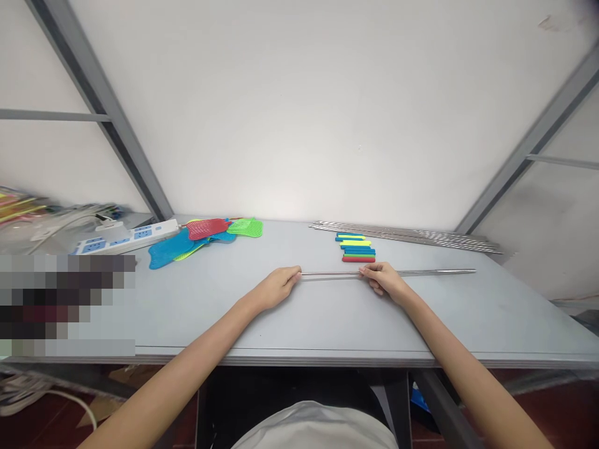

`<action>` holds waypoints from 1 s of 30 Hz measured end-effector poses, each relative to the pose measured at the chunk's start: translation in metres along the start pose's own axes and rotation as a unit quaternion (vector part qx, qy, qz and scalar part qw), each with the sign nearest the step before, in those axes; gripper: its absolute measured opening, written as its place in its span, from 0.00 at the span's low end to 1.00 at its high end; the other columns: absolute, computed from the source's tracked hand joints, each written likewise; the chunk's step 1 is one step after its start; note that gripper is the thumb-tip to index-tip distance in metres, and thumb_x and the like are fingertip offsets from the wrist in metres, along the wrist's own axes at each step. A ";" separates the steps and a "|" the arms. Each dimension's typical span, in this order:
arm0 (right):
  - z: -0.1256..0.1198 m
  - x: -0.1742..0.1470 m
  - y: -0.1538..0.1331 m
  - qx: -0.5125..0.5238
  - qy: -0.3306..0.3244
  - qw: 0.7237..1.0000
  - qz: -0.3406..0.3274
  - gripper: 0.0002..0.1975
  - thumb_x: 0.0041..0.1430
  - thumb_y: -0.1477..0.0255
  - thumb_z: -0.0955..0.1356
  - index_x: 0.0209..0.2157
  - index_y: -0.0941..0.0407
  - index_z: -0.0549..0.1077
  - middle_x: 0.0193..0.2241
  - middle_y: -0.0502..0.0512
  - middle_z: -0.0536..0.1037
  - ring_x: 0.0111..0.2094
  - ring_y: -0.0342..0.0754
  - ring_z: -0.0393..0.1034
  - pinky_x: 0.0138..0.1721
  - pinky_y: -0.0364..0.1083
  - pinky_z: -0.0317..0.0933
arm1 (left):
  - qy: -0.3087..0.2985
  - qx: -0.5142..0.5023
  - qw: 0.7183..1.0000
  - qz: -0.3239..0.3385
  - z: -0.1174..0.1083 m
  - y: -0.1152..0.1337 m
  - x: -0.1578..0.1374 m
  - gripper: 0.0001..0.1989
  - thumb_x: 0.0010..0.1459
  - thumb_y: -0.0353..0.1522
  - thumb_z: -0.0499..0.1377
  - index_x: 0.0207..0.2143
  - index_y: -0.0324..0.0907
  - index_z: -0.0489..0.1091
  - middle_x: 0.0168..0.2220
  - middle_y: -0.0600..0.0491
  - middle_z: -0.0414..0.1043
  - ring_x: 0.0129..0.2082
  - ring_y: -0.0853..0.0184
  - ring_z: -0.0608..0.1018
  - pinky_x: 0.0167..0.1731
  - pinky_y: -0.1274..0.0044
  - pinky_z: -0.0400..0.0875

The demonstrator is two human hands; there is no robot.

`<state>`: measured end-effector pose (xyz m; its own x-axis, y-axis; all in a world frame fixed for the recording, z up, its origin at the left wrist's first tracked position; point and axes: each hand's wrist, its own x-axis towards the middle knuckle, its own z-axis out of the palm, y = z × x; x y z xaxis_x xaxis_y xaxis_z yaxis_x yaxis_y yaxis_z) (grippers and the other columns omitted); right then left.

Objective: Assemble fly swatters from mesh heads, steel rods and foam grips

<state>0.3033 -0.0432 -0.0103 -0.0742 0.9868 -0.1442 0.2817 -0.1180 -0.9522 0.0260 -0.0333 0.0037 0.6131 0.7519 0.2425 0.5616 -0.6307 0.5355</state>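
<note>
A thin metal rod (435, 272) runs level, left to right, just over the grey table. My left hand (279, 287) is closed around its left end, and the fingers cover that tip. Farther along, my right hand (381, 280) pinches the rod near its middle with thumb and fingers. Its right part reaches well past that hand. Just behind my right hand lies a row of short coloured tubes (358, 248) in blue, yellow, green and red. Farther back rests a bundle of similar metal rods (412, 235).
Mesh fly swatter heads, among them a red one (206, 229), a blue one (169, 249) and a green one (247, 227), lie at the back left. A white power strip (128, 237) is beside them. Metal frame posts (105, 106) stand at both sides, and a white wall (299, 125) closes the back.
</note>
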 end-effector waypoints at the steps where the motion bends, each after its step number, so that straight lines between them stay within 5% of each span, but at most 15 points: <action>1: 0.000 0.000 0.001 0.006 -0.008 1.000 0.001 0.18 0.43 0.58 0.63 0.24 0.60 0.67 0.08 0.44 0.56 0.08 0.35 0.48 0.11 0.38 0.43 | -0.001 -0.002 1.000 -0.002 0.000 0.000 0.000 0.13 0.56 0.35 0.38 0.21 0.41 0.49 0.19 0.58 0.52 0.20 0.73 0.58 0.24 0.80 0.54; 14: 0.000 -0.001 0.000 0.023 -0.024 0.999 0.006 0.18 0.42 0.58 0.64 0.24 0.61 0.67 0.08 0.45 0.57 0.09 0.36 0.49 0.12 0.39 0.46 | -0.017 0.016 1.000 0.003 -0.002 0.000 -0.001 0.14 0.56 0.36 0.37 0.20 0.41 0.49 0.19 0.58 0.53 0.21 0.72 0.59 0.24 0.79 0.54; 30: 0.003 -0.001 0.005 -0.041 0.005 0.997 -0.066 0.20 0.44 0.56 0.61 0.24 0.61 0.67 0.07 0.44 0.56 0.08 0.36 0.50 0.12 0.39 0.47 | -0.010 0.018 1.000 0.023 0.002 -0.007 0.001 0.14 0.57 0.36 0.37 0.21 0.41 0.50 0.19 0.58 0.52 0.20 0.73 0.58 0.23 0.80 0.54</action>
<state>0.3016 -0.0450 -0.0160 -0.1071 0.9941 -0.0159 0.3471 0.0224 -0.9376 0.0239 -0.0288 -0.0019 0.6492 0.7184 0.2500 0.5524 -0.6712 0.4943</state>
